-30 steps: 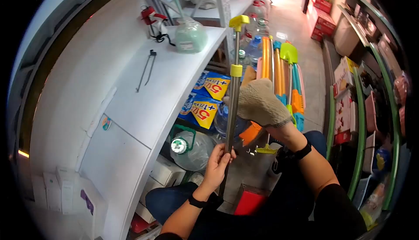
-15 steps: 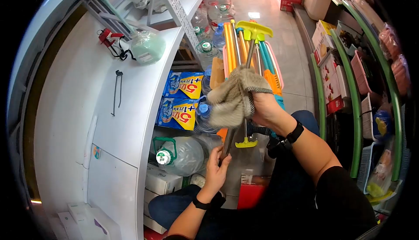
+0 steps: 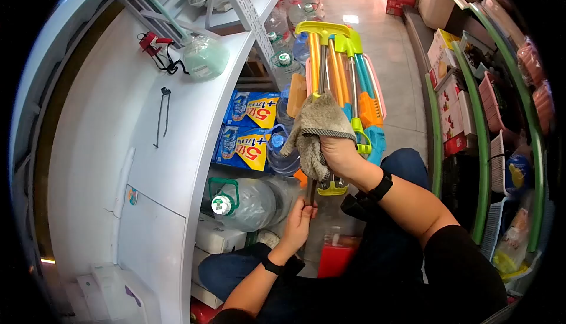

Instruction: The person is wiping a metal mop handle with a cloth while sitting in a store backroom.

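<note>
Beside the long aisle-side edge of the white desk (image 3: 183,147), bright tools (image 3: 337,76) lie bunched together, and a metal pole (image 3: 310,191) with a yellow-green head slants in front of them. A beige cloth (image 3: 321,115) covers the pole's middle, clasped in the right hand's (image 3: 339,153) grip, fingers hidden, while the left hand's (image 3: 299,227) grip is closed round the lower shaft.
</note>
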A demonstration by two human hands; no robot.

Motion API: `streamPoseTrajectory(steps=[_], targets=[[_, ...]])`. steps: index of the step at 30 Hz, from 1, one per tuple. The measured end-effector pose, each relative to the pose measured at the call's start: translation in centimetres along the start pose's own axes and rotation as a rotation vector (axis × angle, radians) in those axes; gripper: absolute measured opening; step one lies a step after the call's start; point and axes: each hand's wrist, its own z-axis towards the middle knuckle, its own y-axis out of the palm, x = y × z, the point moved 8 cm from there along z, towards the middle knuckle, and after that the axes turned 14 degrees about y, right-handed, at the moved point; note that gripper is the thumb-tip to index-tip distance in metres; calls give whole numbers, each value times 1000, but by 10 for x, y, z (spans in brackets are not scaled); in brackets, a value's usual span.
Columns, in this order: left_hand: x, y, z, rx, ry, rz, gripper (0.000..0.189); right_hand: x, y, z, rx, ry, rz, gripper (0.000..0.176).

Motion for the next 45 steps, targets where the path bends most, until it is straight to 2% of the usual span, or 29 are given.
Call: streamPoseTrajectory(steps=[3, 5, 7, 9, 11, 13, 15, 16, 17, 19, 21, 23, 25, 27, 28, 29, 31, 33, 34, 37, 39, 40, 41, 45], targets=[[5, -7, 6, 64, 8, -7, 33, 17, 5, 1, -36, 68, -113, 26], [1, -15, 8, 81, 27, -7, 31, 31, 13, -1, -13, -55, -354, 23], [2, -23, 8, 108, 27, 1, 31, 45, 17, -6, -24, 37, -461, 22], [3, -30, 8, 125, 8, 17, 30, 69, 15, -17, -51, 332, -288, 27], [-20, -39, -4, 166, -9, 25, 31, 72, 18, -20, -65, 277, -540, 23], [-18, -45, -4, 190, 37, 29, 34, 70, 37, -29, -127, -96, -913, 22], [-8, -56, 3, 222, 142, 31, 38, 82, 42, -36, -106, 19, -696, 20], [-7, -56, 1, 229, 128, -22, 43, 84, 47, -40, -90, 69, -584, 21], [-21, -59, 0, 200, 144, 49, 40, 81, 47, -40, -73, 115, -561, 21], [-3, -60, 10, -27, 54, 217, 48, 78, 45, -34, -127, 203, -461, 21], [3, -73, 14, 148, 66, 143, 51, 69, 41, -32, -70, 290, -299, 20], [19, -97, 26, 358, 132, -214, 59, 44, 57, -30, -50, 236, -386, 18], [50, -112, 28, 460, 302, 17, 67, 62, 52, -24, -132, 318, -433, 23], [71, -100, 31, 326, 399, 202, 75, 71, 54, -27, -147, 234, -536, 27], [74, -89, 33, 232, 406, 204, 80, 69, 60, -34, -127, 107, -618, 25], [75, -77, 31, 170, 422, 236, 76, 66, 65, -41, -107, -21, -699, 25], [74, -69, 29, 154, 395, 158, 68, 81, 58, -41, -101, 94, -551, 29], [72, -66, 28, 162, 411, 209, 62, 95, 48, -39, -85, 207, -397, 35], [68, -63, 27, 190, 412, 220, 62, 95, 45, -35, -104, 283, -390, 33], [63, -53, 21, 161, 352, 240, 76, 77, 32, -26, -69, 217, -443, 28], [44, -43, 12, 105, 206, 298, 76, 57, 10, -14, 123, 152, -371, 30], [34, -42, 9, 92, 184, 351, 75, 46, 4, -2, 85, 121, -331, 33], [22, -40, 6, 76, 163, 404, 74, 47, -9, -3, 65, 295, -122, 38], [11, -42, 13, 71, 137, 438, 70, 12, -11, 0, 31, 233, -62, 41]])
